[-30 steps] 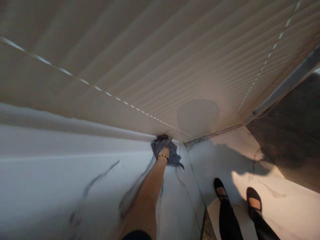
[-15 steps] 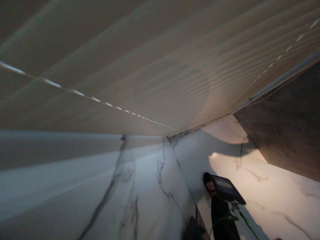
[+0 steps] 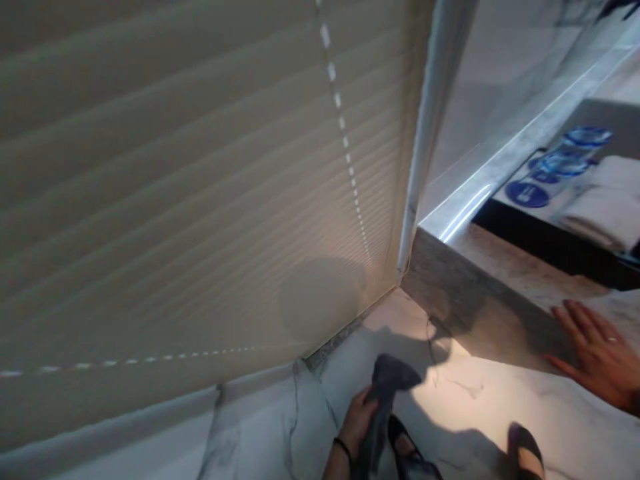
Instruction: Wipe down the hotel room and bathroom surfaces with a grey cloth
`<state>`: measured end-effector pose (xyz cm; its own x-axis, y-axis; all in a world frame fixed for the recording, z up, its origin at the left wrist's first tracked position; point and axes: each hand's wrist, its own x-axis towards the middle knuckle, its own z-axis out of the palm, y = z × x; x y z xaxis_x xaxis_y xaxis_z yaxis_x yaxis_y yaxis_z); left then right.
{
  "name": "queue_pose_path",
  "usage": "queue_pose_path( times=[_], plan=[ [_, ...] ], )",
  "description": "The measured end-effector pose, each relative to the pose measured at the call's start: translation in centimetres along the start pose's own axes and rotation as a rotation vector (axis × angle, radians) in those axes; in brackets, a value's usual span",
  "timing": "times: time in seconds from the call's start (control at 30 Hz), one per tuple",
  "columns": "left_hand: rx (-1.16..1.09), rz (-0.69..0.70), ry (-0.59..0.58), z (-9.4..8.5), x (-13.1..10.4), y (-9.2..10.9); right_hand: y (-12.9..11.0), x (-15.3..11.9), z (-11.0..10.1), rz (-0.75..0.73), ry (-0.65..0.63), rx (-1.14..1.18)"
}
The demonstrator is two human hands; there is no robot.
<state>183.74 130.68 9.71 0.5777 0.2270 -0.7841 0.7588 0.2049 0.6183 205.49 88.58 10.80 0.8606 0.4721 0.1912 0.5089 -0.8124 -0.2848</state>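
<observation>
Left hand (image 3: 361,415) grips grey cloth (image 3: 393,379) above floor (image 3: 480,390). Right hand (image 3: 600,350), fingers spread open, at counter's (image 3: 525,270) front edge near tray (image 3: 540,237).

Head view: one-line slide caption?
Left hand grips a crumpled dark-grey cloth; right hand spread at the edge of a grey marbled counter.

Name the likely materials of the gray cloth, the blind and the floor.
Gray cloth: soft matte textile, judging by its limp drape; fiber unclear.
Blind: matte, parallel bands, perhaps plastic, metal or pleated fabric; the blur leaves it open.
Floor: smooth, pale with dark veins, so marble or marble-look tile.
</observation>
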Motion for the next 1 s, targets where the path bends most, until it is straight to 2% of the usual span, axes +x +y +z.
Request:
queue_pose_path(
  times=[0.07, 0.1, 0.17, 0.23, 0.3, 0.33, 0.37, 0.4, 0.43, 0.5, 0.6, 0.67, 0.7, 0.77, 0.83, 0.9, 1.0],
  plan=[
    [0.061, 0.232, -0.019, 2.6, 1.4, 7.2, -0.3, 0.3, 0.0, -0.035, -0.021, -0.049],
    [0.140, 0.373, 0.007, 4.1, 2.2, 11.2, -0.7, 0.4, 0.1, -0.035, -0.043, -0.051],
    [0.371, 0.600, 0.096, 7.7, 3.7, 19.6, -1.3, 0.6, 0.5, -0.018, -0.075, 0.007],
    [0.705, 0.771, 0.238, 11.9, 5.2, 26.8, -1.6, 0.9, 1.0, 0.014, -0.057, 0.095],
    [1.015, 0.830, 0.365, 16.6, 6.6, 31.6, -1.7, 1.3, 1.1, 0.022, -0.057, 0.175],
    [1.127, 0.820, 0.395, 19.2, 7.2, 32.7, -1.5, 1.4, 1.0, 0.017, -0.067, 0.210],
    [1.200, 0.796, 0.404, 21.9, 7.7, 32.7, -1.3, 1.5, 0.8, 0.012, -0.085, 0.252],
    [1.238, 0.767, 0.393, 24.7, 7.9, 31.8, -0.9, 1.4, 0.3, -0.002, -0.109, 0.303],
    [1.271, 0.748, 0.371, 27.5, 7.8, 29.9, -0.3, 1.1, -0.3, -0.016, -0.136, 0.358],
    [1.366, 0.733, 0.331, 33.1, 6.8, 24.0, 1.7, -0.3, -2.0, -0.022, -0.187, 0.476],
    [1.615, 0.882, 0.201, 40.5, 3.8, 13.6, 6.7, -4.1, -5.2, 0.045, -0.213, 0.626],
    [1.713, 1.010, -0.039, 44.3, 2.2, 9.0, 10.9, -6.4, -7.1, 0.119, -0.188, 0.680],
    [1.739, 1.075, -0.154, 45.9, 1.8, 7.9, 13.1, -7.2, -8.0, 0.175, -0.165, 0.689],
    [1.752, 1.188, -0.288, 48.9, 1.9, 8.1, 16.9, -7.5, -9.7, 0.314, -0.105, 0.694],
    [1.728, 1.254, -0.308, 51.9, 3.0, 10.7, 19.6, -6.3, -11.3, 0.434, -0.058, 0.687],
    [1.670, 1.253, -0.288, 55.1, 4.7, 14.3, 20.9, -4.3, -12.8, 0.518, -0.017, 0.674],
    [1.533, 1.227, -0.260, 59.5, 7.1, 19.2, 20.5, -1.4, -14.5, 0.610, 0.078, 0.642]
  ],
)
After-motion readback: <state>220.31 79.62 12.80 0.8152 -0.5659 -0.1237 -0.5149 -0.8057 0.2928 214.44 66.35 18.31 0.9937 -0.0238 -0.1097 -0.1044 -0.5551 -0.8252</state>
